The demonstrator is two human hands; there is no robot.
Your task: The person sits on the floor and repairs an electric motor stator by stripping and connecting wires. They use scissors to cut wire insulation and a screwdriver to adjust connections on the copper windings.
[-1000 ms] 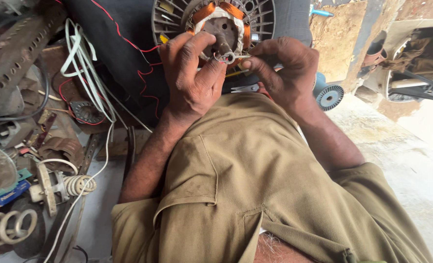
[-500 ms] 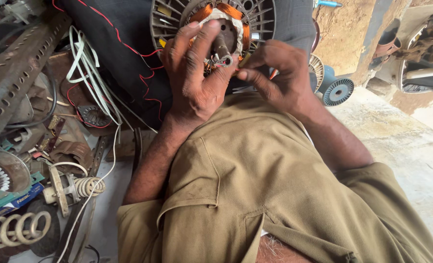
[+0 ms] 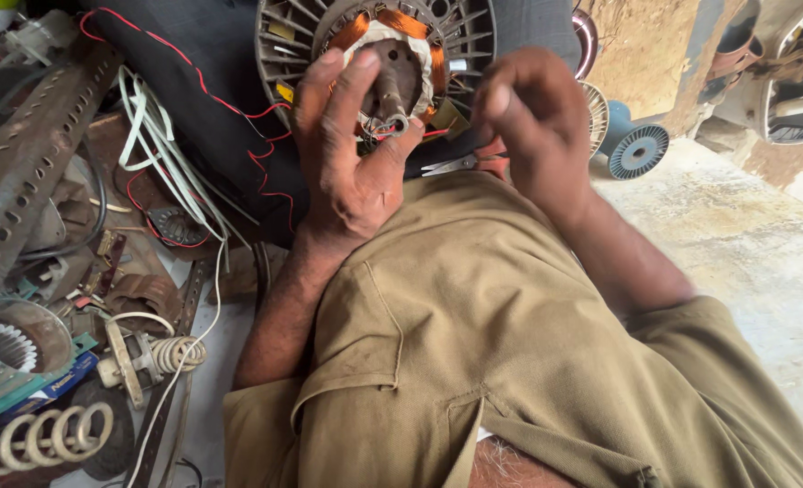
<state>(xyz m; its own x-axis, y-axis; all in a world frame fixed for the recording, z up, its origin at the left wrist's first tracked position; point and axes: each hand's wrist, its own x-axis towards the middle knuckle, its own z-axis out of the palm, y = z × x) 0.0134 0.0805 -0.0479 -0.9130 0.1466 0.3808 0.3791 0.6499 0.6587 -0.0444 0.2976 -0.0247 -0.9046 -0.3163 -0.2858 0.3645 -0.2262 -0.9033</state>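
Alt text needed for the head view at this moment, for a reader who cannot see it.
The person's left hand grips a round motor stator with copper windings, fingers over its central shaft, while the right hand hovers beside it with fingertips pinched. Scissors lie on the lap below; white and red wires, a perforated metal bar and coiled springs clutter the left.
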